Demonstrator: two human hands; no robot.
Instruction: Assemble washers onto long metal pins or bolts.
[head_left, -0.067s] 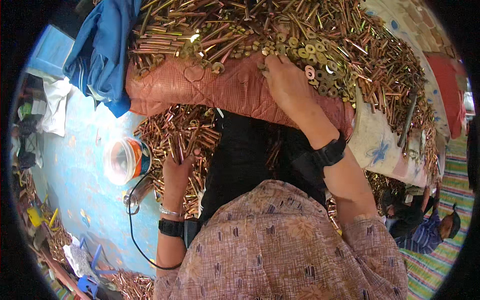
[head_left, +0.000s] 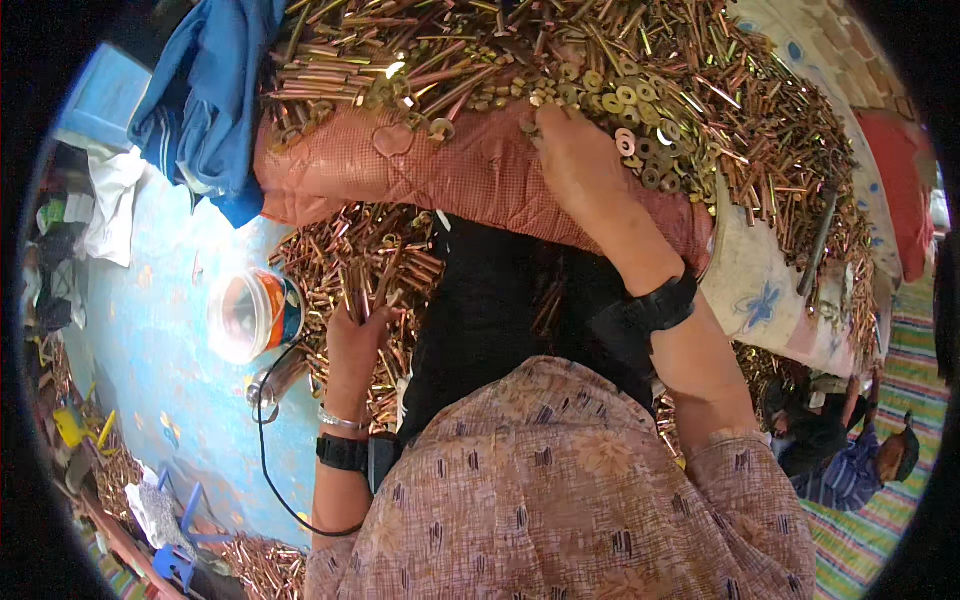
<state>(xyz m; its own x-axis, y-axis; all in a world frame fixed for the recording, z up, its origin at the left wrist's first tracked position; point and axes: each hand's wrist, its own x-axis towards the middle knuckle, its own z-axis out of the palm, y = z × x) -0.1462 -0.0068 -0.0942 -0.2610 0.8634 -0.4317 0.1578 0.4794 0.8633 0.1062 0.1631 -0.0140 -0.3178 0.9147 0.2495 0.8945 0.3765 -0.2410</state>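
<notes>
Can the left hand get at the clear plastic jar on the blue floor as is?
Probably yes. The clear plastic jar lies just to the left of the left hand, nothing between them, though that hand already holds a few brass rods.

Far side: a heap of metal rods [head_left: 640, 70] and washers [head_left: 640, 130] lies across the top, on a padded cushion [head_left: 440, 170].
Cushion: it sits in front of the person, between the upper heap and a lower pile of rods [head_left: 350, 260].
Far left: a cloth [head_left: 200, 100] hangs over the cushion's left end.
Right hand [head_left: 580, 160]: rests on the cushion's far edge, touching the washers.
Left hand [head_left: 355, 340]: lower left, holding a bundle of rods [head_left: 365, 285] over the lower pile.
Left of the left hand: a tub [head_left: 250, 315] on its side on the floor [head_left: 150, 350], with a cable [head_left: 265, 450] just below it.
Far right: a patterned sheet [head_left: 760, 300] lies under the heap's right edge.
</notes>
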